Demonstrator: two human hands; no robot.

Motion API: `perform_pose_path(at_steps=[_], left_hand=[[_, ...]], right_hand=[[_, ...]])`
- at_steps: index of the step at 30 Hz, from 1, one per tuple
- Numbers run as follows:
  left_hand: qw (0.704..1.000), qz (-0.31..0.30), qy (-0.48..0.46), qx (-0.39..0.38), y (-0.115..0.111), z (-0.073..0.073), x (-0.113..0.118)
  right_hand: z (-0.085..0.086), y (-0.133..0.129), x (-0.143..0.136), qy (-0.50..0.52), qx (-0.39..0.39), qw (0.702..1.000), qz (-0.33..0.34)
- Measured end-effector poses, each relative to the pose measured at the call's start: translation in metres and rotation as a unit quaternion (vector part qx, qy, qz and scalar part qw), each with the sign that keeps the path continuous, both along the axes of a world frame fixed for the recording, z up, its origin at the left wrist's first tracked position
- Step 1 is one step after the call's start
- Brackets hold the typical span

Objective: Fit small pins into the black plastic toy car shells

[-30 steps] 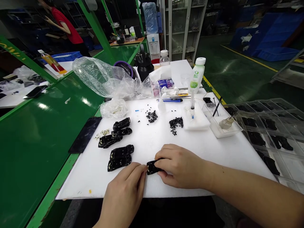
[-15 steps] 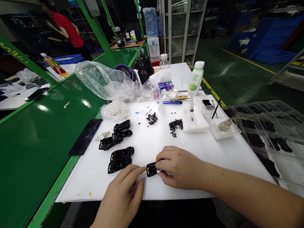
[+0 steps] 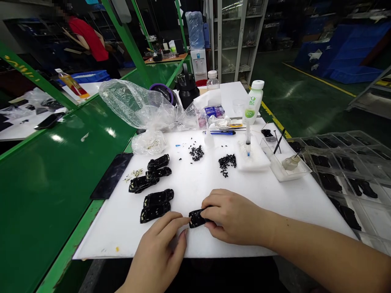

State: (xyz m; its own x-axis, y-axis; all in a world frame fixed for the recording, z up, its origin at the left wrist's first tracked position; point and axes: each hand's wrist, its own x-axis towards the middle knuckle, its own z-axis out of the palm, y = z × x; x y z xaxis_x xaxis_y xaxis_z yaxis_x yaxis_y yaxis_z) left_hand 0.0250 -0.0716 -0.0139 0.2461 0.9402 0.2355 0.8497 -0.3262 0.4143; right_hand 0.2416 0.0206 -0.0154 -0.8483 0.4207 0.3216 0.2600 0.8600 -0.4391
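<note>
A small black car-shaped part [image 3: 196,218] lies on the white foam board [image 3: 195,183] near its front edge. The fingers of my right hand [image 3: 227,217] grip its right end and cover it. My left hand [image 3: 163,240] has its index fingertip at the part's left end, with the thumb apart below and nothing between them. Left of the hands are two black car-shaped parts [image 3: 158,198], and more [image 3: 158,162] sit behind those. Two piles of tiny black pieces [image 3: 196,153] [image 3: 227,160] lie farther back. Small pale pieces [image 3: 137,173] are scattered at the left.
Behind are a plastic bag [image 3: 137,106], a blue pen-like tool [image 3: 222,132], a white bottle [image 3: 253,101] and an upright syringe [image 3: 248,140]. A clear tray [image 3: 285,173] and divided trays [image 3: 342,162] stand right. A person in red [image 3: 88,36] is at the back left.
The view has shifted slightly. My left index fingertip has come in a little over the part's left end. My right hand still grips the part.
</note>
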Motion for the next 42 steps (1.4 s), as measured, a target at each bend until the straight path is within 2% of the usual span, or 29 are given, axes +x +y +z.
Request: perform_pose_path(at_steps=[4, 9, 15, 19, 22, 25, 30, 34, 38, 42], left_hand=[[1.0, 0.019, -0.023, 0.005, -0.001, 0.0, -0.003], [0.998, -0.031, 0.002, 0.045, -0.002, -0.005, -0.004], [0.997, -0.06, 0.026, 0.031, 0.0, -0.001, -0.001], [0.999, -0.029, -0.018, -0.017, 0.0, 0.002, -0.003], [0.999, 0.006, -0.047, -0.025, 0.0, 0.002, -0.006], [0.998, 0.016, -0.055, 0.01, 0.0, 0.0, -0.006], [0.997, -0.036, -0.012, 0.064, -0.001, -0.004, -0.004], [0.995, -0.055, 0.014, 0.082, 0.0, -0.005, -0.001], [0.998, -0.055, -0.005, 0.042, 0.004, 0.0, 0.0], [0.997, -0.009, -0.054, -0.054, 0.008, 0.008, -0.002]], right_hand=[[0.001, 0.0, 0.0, -0.005, -0.005, 1.0, -0.003], [0.001, -0.001, 0.001, -0.014, 0.0, 1.0, -0.006], [0.001, 0.0, 0.0, -0.005, 0.011, 1.0, -0.003], [0.002, 0.0, 0.0, -0.01, 0.013, 1.0, 0.004], [0.002, 0.0, 0.0, -0.013, 0.015, 1.0, 0.008], [0.002, 0.001, 0.0, -0.013, 0.018, 1.0, 0.011], [0.003, 0.001, 0.0, -0.011, 0.015, 1.0, 0.01], [0.004, 0.0, 0.0, -0.012, 0.011, 1.0, 0.01], [0.005, 0.0, 0.0, -0.014, 0.011, 1.0, 0.011], [0.005, 0.0, 0.001, -0.02, 0.015, 1.0, 0.012]])
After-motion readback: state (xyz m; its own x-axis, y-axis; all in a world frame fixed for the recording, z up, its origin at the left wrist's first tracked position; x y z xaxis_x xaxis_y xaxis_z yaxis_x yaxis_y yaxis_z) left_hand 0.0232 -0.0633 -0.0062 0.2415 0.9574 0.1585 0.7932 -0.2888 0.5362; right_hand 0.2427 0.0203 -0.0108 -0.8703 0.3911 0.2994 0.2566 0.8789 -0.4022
